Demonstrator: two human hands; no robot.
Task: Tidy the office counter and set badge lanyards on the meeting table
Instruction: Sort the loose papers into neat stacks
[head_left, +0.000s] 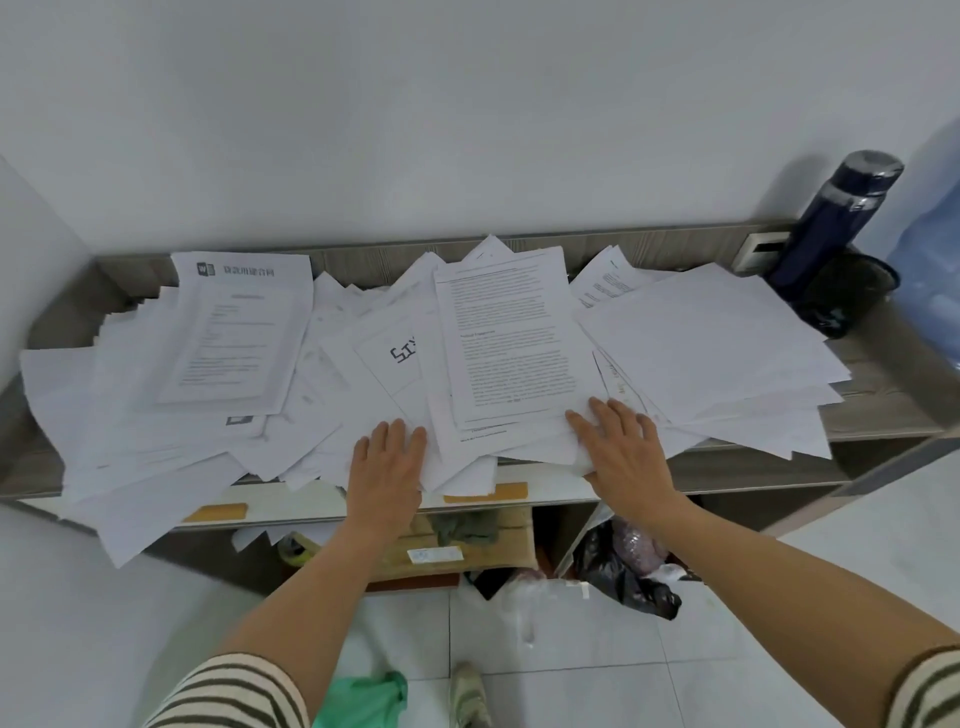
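White papers (509, 338) lie all over the tabletop (883, 395); the left hand (387, 462) and right hand (621, 447) rest flat and open on them; push them slowly together so none slide off.

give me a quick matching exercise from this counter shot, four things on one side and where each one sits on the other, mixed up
Things:
1. dark blue bottle
2. sheet with the blue word icon
3. black plastic bag
4. right hand

Places:
A. on the floor below the counter
B. far right of the counter, by the wall
C. flat on the papers at the near edge, right of centre
D. on top of the left pile

Pairs: 1-B, 2-D, 3-A, 4-C
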